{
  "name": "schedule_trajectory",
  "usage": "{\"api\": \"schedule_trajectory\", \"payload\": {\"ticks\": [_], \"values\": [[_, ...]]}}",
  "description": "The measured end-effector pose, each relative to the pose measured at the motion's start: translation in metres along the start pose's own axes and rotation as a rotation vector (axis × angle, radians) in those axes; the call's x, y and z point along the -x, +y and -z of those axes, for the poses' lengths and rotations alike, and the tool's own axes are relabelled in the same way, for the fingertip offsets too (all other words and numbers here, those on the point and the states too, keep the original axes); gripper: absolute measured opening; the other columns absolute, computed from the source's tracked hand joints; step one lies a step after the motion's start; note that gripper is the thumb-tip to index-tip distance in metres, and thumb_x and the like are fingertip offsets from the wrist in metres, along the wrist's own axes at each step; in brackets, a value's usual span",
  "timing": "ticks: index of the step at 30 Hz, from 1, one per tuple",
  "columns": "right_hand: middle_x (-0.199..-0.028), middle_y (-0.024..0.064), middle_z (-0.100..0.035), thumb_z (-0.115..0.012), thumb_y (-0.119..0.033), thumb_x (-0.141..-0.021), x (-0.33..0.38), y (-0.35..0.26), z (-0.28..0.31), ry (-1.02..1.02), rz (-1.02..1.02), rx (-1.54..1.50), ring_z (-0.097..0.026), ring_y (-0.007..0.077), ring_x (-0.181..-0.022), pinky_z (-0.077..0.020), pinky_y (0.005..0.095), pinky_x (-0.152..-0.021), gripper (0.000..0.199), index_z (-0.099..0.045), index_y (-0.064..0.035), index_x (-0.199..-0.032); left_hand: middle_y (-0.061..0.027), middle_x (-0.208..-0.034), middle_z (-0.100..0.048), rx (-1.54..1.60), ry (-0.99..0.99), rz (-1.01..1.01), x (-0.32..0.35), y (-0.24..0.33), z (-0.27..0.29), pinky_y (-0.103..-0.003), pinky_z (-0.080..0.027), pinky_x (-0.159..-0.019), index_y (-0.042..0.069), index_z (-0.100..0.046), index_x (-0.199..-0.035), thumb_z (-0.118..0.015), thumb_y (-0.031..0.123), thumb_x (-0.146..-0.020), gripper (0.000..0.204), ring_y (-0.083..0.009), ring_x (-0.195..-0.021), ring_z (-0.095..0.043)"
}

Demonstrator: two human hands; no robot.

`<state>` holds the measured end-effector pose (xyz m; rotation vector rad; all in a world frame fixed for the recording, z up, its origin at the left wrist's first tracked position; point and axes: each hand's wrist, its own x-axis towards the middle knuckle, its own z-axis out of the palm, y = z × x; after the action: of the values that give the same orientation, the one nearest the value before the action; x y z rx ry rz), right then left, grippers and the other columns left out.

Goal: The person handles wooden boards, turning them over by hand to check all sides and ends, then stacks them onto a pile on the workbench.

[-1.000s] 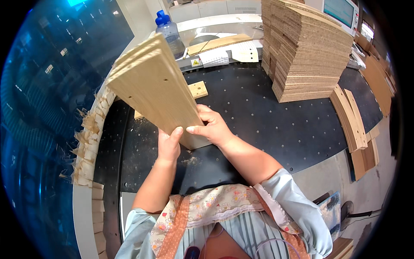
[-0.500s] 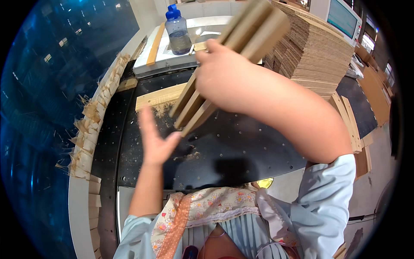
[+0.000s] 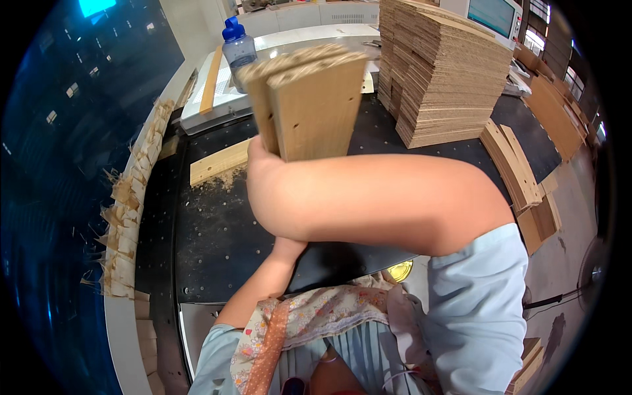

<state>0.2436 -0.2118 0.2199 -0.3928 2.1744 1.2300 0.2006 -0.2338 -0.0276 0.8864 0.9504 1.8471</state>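
Observation:
A bundle of light wooden boards [image 3: 316, 108] with drilled holes stands roughly upright in front of me, its rough ends facing up. My right hand [image 3: 266, 187] is closed around the lower left side of these boards, and its forearm crosses in front of them. Below that forearm my left hand's wrist [image 3: 289, 247] shows, but the fingers are hidden behind my right arm. Left of the bundle another wooden board [image 3: 220, 161] lies on the black perforated table [image 3: 217, 243], with sawdust beside it.
A tall stack of brown boards [image 3: 447, 79] stands at the back right. A blue-capped water bottle [image 3: 238, 49] and a wooden strip [image 3: 211, 79] rest on the white surface at the back left. More drilled boards [image 3: 510, 164] lie at the right edge. A screen [image 3: 492, 14] is behind.
My right hand has swung the boards from a slant to nearly upright and moved lower left. The left hand has moved rightward behind my right forearm, under the bundle.

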Motion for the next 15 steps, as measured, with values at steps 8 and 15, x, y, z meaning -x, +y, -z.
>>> {"api": "schedule_trajectory", "payload": {"ticks": [8,15], "values": [[-0.09,-0.0007,-0.067,-0.066,-0.033,-0.074,0.008,0.006,-0.002,-0.013,-0.026,-0.129,-0.055,0.0203,-0.096,-0.036,0.0404,-0.086,0.024,-0.072,-0.0157,-0.09,-0.0118,-0.141,-0.034,-0.195,-0.05,-0.03,-0.008,0.005,-0.005,-0.037,-0.03,-0.104,0.005,-0.027,-0.139,-0.066,0.022,-0.082,0.071,-0.0238,-0.128,-0.034],[-0.082,0.0005,-0.066,-0.065,-0.02,-0.069,0.053,0.005,-0.067,0.396,-0.315,-0.513,-0.054,0.0214,-0.093,-0.0387,0.0359,-0.08,0.013,-0.072,-0.0133,-0.077,-0.0193,-0.129,-0.043,-1.275,-0.033,-0.303,0.007,0.107,0.002,-0.042,-0.035,-0.1,0.004,-0.033,-0.136,-0.079,0.021,-0.062,0.089,-0.0363,-0.117,-0.045]]}}
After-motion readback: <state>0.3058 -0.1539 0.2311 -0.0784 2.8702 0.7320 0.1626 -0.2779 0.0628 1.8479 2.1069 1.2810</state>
